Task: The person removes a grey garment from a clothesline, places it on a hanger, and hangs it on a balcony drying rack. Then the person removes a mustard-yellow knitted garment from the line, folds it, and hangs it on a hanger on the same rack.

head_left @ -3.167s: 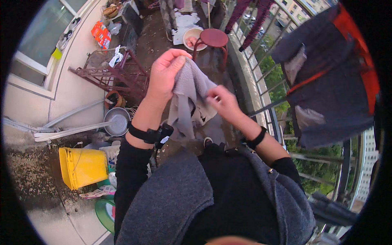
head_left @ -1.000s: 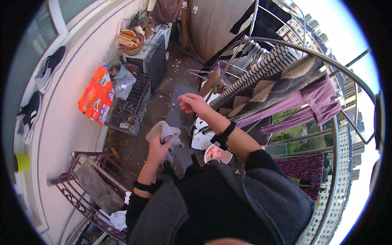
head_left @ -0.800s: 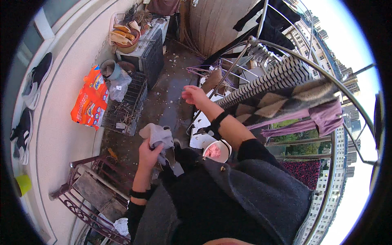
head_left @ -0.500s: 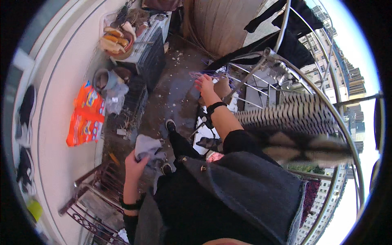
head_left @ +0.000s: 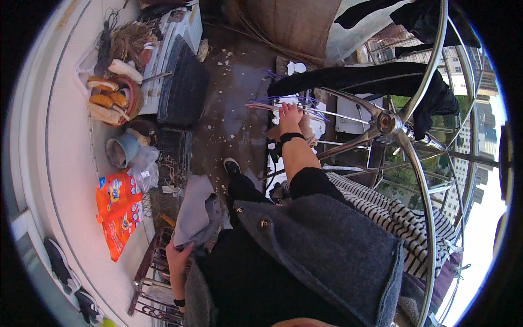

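My left hand (head_left: 178,257), low on the left, is closed on a grey piece of cloth (head_left: 195,211) that spreads up in front of it; the garment's kind cannot be made out. Farther forward, my right hand (head_left: 290,117) has its fingers curled at a bunch of thin pink and purple clothes hangers (head_left: 260,106) and appears to grip one. The hangers lie beside the metal drying rack. Black trousers (head_left: 348,79) hang just beyond them.
A round metal rack hub (head_left: 390,123) with curved tubes fills the right, near a striped garment (head_left: 381,215). Along the left wall are an orange bag (head_left: 117,207), a grey-blue pot (head_left: 122,150), a round basket (head_left: 132,98) and a dark box (head_left: 184,82). Shoes (head_left: 61,261) rest lower left.
My right hand has come onto the hangers, its fingers now curled. The grey cloth has opened out longer above my left hand, which is lower in view. The view has turned, bringing the rack's hub inward.
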Demonstrator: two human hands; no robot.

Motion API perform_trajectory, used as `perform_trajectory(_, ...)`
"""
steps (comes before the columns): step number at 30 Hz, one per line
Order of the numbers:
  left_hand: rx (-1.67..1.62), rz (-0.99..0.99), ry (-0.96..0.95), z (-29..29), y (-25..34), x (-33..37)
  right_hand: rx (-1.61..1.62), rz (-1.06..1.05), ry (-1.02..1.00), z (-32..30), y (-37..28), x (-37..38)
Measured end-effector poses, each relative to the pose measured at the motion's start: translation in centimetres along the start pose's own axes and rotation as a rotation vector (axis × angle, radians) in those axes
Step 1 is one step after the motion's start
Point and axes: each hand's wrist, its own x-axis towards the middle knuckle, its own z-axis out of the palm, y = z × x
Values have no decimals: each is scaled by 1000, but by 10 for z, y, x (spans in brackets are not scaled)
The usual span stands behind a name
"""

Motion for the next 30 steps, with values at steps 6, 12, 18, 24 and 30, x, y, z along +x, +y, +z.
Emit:
perform_trajectory(6, 29, -76, -65, -4, 17, 33, -10, -128, 153, 10, -1, 2)
perform_trajectory(12, -27, -83, -138, -9, 28, 47, -219, -211, 5, 7, -16, -29)
perform_trajectory(18, 80, 70, -242, -23, 24, 61, -546, -238, -40, -23, 6, -70)
perform_trajectory(24, 51, 142, -300, -48, 0, 52, -509, -358, -130, -64, 2, -86)
perform_trajectory(30, 21, 132, -371, -61, -9, 42, -700, -423, -213, -49, -27, -72)
